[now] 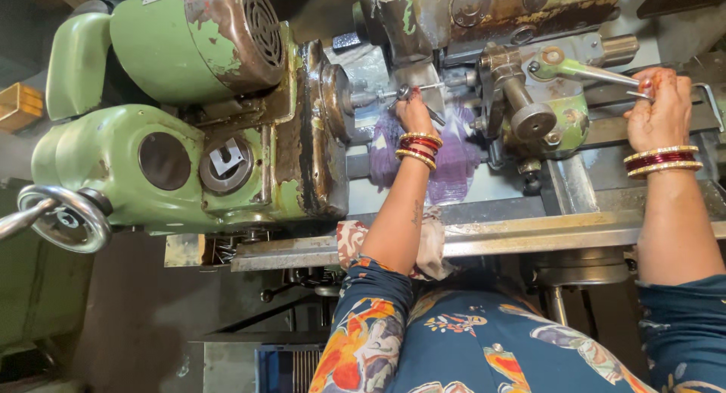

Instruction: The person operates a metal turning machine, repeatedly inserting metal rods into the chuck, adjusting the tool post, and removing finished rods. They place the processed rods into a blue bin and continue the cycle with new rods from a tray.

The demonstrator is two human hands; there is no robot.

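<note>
Here, in the head view, a small green bench lathe [227, 136] with worn paint is seen from above, and both hands are engaged on it. The left hand [414, 112] is closed around a thin metal rod-like tool [423, 87] held at the spindle nose [355, 98]; whether the fingers pinch or merely steady it cannot be told. The right hand [659, 109] is pressed together on the end of a slim steel lever [597, 74] at the tailstock side. The rod is judged light, stiff and possibly oily, so it is best taken near its middle with the fingertips. The lever is judged rigid and is best gripped at its far end. A purple cloth [454, 162] lies on the bed [529, 230] beneath the work.
</note>
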